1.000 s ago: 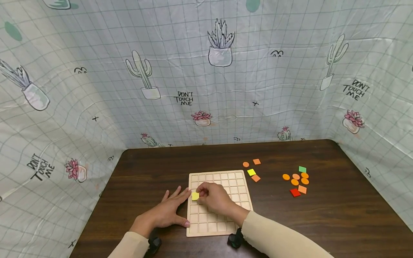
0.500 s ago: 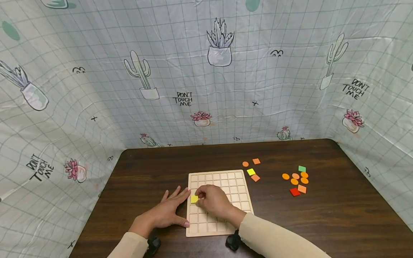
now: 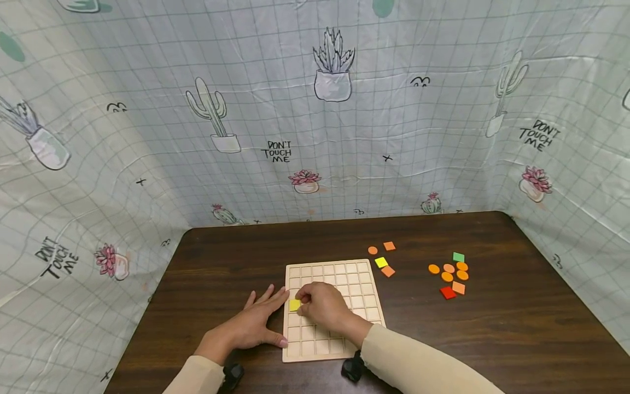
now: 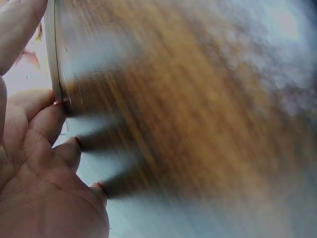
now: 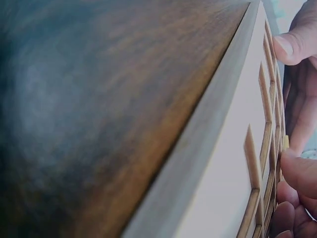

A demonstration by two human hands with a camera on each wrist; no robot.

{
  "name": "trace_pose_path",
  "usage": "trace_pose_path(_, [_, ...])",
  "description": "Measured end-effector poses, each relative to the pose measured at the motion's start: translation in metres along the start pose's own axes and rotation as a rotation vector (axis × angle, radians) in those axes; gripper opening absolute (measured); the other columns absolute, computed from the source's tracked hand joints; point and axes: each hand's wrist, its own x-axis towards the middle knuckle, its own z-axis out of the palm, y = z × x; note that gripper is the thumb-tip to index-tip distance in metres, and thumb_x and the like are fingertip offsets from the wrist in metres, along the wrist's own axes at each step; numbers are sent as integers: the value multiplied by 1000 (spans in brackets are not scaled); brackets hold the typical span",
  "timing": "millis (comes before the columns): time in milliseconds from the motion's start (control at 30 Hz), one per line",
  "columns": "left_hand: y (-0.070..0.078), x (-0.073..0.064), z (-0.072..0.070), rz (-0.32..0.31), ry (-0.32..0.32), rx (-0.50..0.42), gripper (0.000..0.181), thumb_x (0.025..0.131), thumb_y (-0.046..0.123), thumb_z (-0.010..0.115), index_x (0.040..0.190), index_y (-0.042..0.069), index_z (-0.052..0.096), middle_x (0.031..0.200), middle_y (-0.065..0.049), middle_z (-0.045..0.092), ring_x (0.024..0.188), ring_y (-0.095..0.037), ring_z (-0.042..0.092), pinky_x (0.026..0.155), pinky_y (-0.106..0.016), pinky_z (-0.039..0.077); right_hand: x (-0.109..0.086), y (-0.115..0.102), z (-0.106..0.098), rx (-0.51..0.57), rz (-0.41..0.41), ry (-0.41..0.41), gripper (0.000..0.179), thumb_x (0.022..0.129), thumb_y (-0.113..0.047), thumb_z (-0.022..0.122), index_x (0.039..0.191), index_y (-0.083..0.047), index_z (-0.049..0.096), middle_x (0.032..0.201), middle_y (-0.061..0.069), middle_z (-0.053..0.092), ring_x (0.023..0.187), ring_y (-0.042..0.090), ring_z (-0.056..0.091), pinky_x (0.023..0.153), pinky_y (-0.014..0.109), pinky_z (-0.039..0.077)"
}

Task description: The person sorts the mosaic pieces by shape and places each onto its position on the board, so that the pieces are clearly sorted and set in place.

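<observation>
Now the yellow tile (image 3: 294, 305) is being pinched at its right edge by the right hand (image 3: 325, 309), thumb and forefinger clamped on it, over the board's (image 3: 351, 268) leftmost column; whether it is fully seated cannot be told. Just left of those fingertips, the board's edge is touched by the left hand (image 3: 253, 326), fingers spread apart. Beyond the right fingers, 4 pieces (image 3: 381, 262) are scattered beside the board; farther right, 8 pieces (image 3: 447, 277), 5 of them round, are grouped on the table (image 3: 221, 262).
</observation>
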Motion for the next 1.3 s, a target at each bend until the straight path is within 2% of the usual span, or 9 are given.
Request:
trace_pose_path(300, [0,0,0,8,2,-7,108,85,46,85,168,9,27,176,-12,20,164,-41,3,126,-71,-9,-1,-1,-2,10,8,-9,12,87,-10,84,99,-8,80,86,-4,69,76,5,57,70,26,49])
trace_pose_path(600, [-2,0,1,27,15,-37,110,83,49,86,168,10,29,176,-11,19,164,-41,2,125,-71,-11,-1,2,0,-37,-45,18,13,87,-12,85,99,-9,83,84,-6,70,75,3,59,69,23,49])
trace_pose_path(800, [-2,0,1,51,21,-57,111,82,55,84,168,11,29,176,-12,20,164,-43,2,125,-72,-11,-1,3,-1,-17,-39,14,13,87,-12,85,99,-10,82,85,-5,70,75,3,59,69,24,49])
trace_pose_path(1033, [-1,0,1,19,10,-27,108,84,47,86,168,9,29,176,-11,20,164,-41,3,125,-72,-10,-2,5,-2,51,-12,19,12,88,-11,84,100,-10,82,84,-7,71,74,2,58,68,23,49])
trace_pose_path(1300, [-2,0,1,11,6,-24,108,84,46,86,168,9,28,176,-11,20,164,-40,3,125,-72,-9,-3,7,-3,125,19,15,16,89,-12,83,105,-8,82,88,-6,72,77,3,58,70,24,50])
